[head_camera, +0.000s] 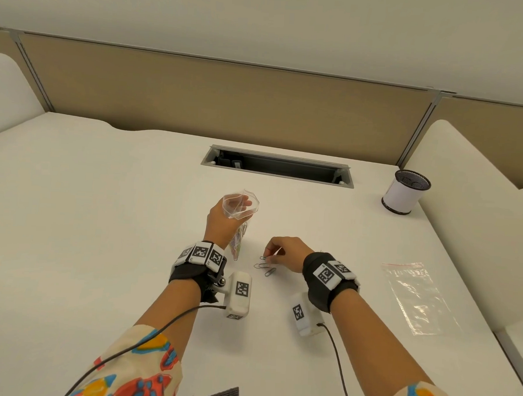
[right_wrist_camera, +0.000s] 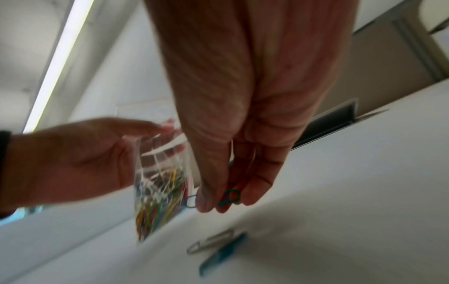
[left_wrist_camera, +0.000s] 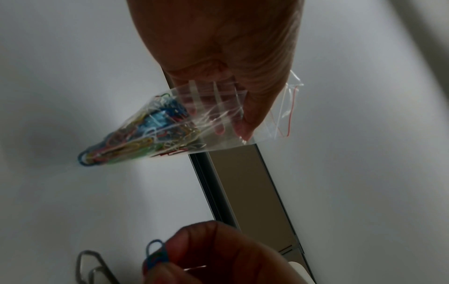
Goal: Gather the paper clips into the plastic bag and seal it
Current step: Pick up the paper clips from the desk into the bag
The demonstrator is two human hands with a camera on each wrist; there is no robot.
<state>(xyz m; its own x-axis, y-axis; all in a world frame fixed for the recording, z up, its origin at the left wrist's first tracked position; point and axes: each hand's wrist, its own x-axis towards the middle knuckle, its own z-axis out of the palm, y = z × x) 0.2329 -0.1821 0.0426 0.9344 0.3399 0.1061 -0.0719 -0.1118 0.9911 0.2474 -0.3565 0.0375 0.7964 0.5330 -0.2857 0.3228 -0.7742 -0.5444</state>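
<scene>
Right hand [right_wrist_camera: 218, 199] sits closest, fingertips pinching a couple of small coloured clips just above the table [head_camera: 102, 204]. I keep my left hand [head_camera: 222, 223] curled round the plastic bag [left_wrist_camera: 170, 126], mouth held open and up, tip hanging near the tabletop. Bag's thin, clear, floppy, likely slippery; best held at the rim by the red zip line. Paper clips [head_camera: 264, 266] left on the table are light, stiff wire, a few, just under my right fingers. Inside: a multicoloured heap.
</scene>
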